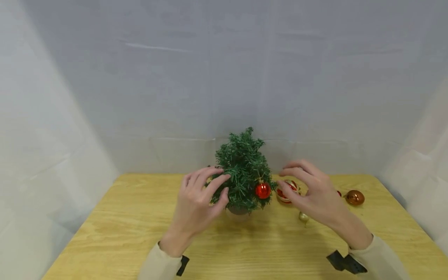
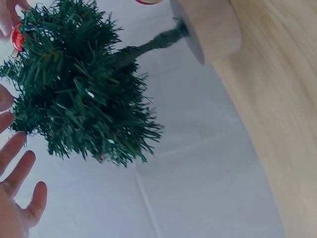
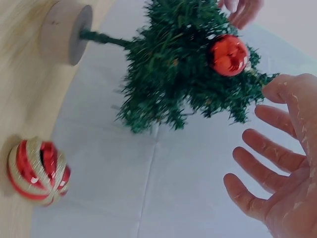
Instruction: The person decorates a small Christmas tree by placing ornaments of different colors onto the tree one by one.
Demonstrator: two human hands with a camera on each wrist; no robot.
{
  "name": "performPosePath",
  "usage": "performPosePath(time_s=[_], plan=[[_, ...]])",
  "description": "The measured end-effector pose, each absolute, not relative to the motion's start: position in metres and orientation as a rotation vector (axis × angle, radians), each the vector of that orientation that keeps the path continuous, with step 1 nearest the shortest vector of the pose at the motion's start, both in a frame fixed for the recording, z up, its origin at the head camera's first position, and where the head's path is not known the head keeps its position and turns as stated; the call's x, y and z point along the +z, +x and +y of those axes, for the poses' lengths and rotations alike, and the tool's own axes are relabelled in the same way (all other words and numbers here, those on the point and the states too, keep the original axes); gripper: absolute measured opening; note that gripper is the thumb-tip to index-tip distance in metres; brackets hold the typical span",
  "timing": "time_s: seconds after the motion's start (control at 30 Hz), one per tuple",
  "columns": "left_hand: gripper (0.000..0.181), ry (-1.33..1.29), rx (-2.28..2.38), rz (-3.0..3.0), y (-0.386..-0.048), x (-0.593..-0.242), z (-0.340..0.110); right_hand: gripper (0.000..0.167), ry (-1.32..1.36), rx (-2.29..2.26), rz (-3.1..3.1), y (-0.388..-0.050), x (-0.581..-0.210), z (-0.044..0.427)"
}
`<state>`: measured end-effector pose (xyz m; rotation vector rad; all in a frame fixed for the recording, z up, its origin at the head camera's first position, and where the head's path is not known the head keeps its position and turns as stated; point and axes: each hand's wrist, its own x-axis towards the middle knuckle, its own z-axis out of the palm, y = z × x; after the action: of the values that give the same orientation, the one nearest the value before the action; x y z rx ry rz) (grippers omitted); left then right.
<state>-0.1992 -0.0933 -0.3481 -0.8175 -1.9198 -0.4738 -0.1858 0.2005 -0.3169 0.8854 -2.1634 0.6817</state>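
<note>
A small artificial Christmas tree [image 1: 241,167] stands upright on a round wooden base [image 3: 57,32]. From its right front side hangs a shiny red bauble [image 1: 263,190]. My left hand [image 1: 199,196] is at the tree's left side, fingers spread and loosely bent; whether the tips touch the branches I cannot tell. On the other side, my right hand [image 1: 313,192] reaches toward the tree with parted fingers, its thumb close to the red bauble. In the right wrist view this hand [image 3: 292,153] holds nothing, and its fingers lie near the branch tips.
Right of the tree lies a red and gold striped bauble [image 1: 287,191], partly behind my right hand. A small gold ornament [image 1: 303,217] lies nearer to me. Farther right sits a brown bauble [image 1: 355,197] beside a small red one [image 1: 339,193]. White cloth [image 1: 175,97] hangs behind the wooden table [image 1: 133,233].
</note>
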Motion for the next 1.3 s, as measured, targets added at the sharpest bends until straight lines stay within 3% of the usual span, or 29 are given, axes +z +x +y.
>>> performPosePath(time_s=[0.3,0.6,0.77,0.9,1.3], plan=[[0.031,-0.813,-0.520,-2.006,-0.199,-0.358,-0.105,0.026,0.856,0.500,-2.193,-0.184,-0.334,0.227],[0.034,-0.845,-0.580,-2.063,-0.199,-0.365,-0.112,0.051,0.803,0.435,-2.193,-0.185,-0.350,0.251],[0.036,-0.874,-0.609,-2.077,-0.199,-0.369,-0.116,0.027,0.767,0.434,-2.206,-0.183,-0.357,0.260],[0.040,-0.892,-0.621,-2.087,-0.198,-0.369,-0.117,0.036,0.747,0.425,-2.206,-0.182,-0.361,0.266],[0.028,-0.806,-0.720,-2.105,-0.208,-0.365,-0.118,0.038,0.695,0.464,-2.233,-0.179,-0.372,0.283]])
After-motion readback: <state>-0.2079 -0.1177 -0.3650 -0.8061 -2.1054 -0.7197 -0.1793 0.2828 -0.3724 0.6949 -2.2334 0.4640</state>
